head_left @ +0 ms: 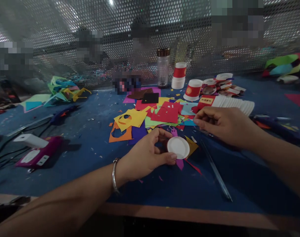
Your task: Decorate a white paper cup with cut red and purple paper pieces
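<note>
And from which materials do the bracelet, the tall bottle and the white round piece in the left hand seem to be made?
Bracelet: apparently polished metal, silvery with bright highlights.
Tall bottle: clear, smooth glass or plastic; its wall is see-through, but I cannot tell which.
White round piece: probably matte paper or card, plain white without strong shine.

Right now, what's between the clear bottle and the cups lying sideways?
In the head view, a standing stack of paper cups and a separate red-and-white cup stand between them.
</note>
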Available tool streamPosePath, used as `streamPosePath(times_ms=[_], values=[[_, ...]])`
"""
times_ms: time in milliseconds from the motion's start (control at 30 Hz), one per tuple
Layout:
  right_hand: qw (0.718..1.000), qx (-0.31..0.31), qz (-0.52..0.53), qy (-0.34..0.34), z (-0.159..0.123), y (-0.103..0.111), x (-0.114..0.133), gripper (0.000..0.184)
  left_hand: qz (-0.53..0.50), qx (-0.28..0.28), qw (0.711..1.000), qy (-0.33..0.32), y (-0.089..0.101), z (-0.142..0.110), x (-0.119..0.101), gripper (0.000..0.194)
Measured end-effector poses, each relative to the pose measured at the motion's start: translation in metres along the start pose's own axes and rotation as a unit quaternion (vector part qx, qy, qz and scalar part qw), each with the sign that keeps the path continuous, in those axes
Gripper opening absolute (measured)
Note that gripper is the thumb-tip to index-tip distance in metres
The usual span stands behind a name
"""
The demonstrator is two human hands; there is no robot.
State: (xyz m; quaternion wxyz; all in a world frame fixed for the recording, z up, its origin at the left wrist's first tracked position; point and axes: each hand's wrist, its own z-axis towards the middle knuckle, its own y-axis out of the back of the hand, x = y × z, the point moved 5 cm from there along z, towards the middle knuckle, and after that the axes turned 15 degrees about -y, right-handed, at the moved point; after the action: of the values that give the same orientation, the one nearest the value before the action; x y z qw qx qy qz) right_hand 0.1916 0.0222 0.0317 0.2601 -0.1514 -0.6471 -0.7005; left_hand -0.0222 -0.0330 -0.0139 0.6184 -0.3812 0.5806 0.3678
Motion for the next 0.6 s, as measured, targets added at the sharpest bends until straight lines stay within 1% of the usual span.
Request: streamPosePath(times_ms=[200, 367, 500, 600], values=[[0.999, 0.012, -0.015, 0.029, -0.003, 0.004, 0.0, 0.027, -0.063, -0.046, 0.996, -0.045, 0.005, 0.003, -0.006, 0.034], [0.997, 0.039, -0.007, 0.061, -0.006, 0.003, 0.007, 0.025, -0.085, -0.102, 0.989, -0.073, 0.011, 0.006, -0.016, 0.034], [0.996, 0.055, 0.043, 0.049, -0.008, 0.001, 0.01, 0.025, -0.131, -0.106, 0.984, -0.055, 0.004, 0.009, -0.018, 0.034], [0.992, 0.073, 0.093, 0.043, -0.013, -0.003, 0.017, 0.036, -0.15, -0.1, 0.983, -0.044, -0.006, 0.012, -0.017, 0.033]])
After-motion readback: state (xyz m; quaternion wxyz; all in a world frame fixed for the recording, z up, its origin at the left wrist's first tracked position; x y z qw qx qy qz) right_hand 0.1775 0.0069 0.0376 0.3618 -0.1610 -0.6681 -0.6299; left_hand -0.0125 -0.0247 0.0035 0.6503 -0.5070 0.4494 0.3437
